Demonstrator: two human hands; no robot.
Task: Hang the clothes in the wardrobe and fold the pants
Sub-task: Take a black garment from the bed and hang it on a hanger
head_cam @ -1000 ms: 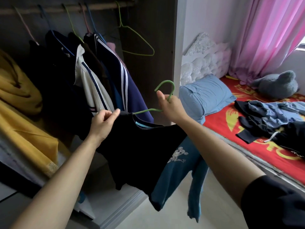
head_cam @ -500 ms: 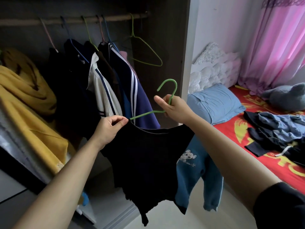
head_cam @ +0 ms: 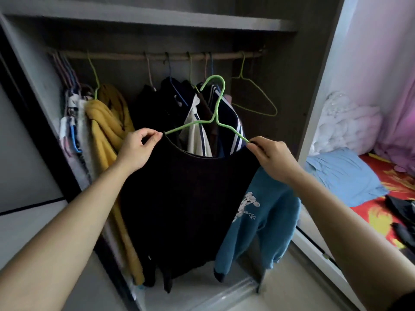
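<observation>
Moved since half a second ago: right hand [head_cam: 271, 153], from the neck of the green hanger [head_cam: 216, 104] to the garment's right shoulder. The view now faces the wardrobe squarely.

Room, wardrobe: grey interior with a shelf [head_cam: 146, 19] above a wooden rail [head_cam: 157, 56]. On the rail hang several wire hangers with dark clothes, a white-and-navy striped top [head_cam: 197, 135], and a yellow garment [head_cam: 105, 126] at left. One empty green hanger [head_cam: 253, 95] hangs at right.

Room, right side: bed with red patterned sheet [head_cam: 381, 212], blue pillow [head_cam: 343, 173], white cushion [head_cam: 345, 122], pink curtain [head_cam: 399, 108].

Task item: black top [head_cam: 190, 198], plain, with a wide scooped neck. It sits on the green hanger, held in front of the hung clothes and below the rail. The hook is upright and not on the rail.

Left hand [head_cam: 137, 149]: fingers curled, pinching the top's left shoulder at the hanger's end.

Right hand: pinching the right shoulder at the other end.

Blue sweatshirt [head_cam: 258, 212], with a white cartoon print: hangs just behind the black top, under the right wrist. What holds it cannot be told.
</observation>
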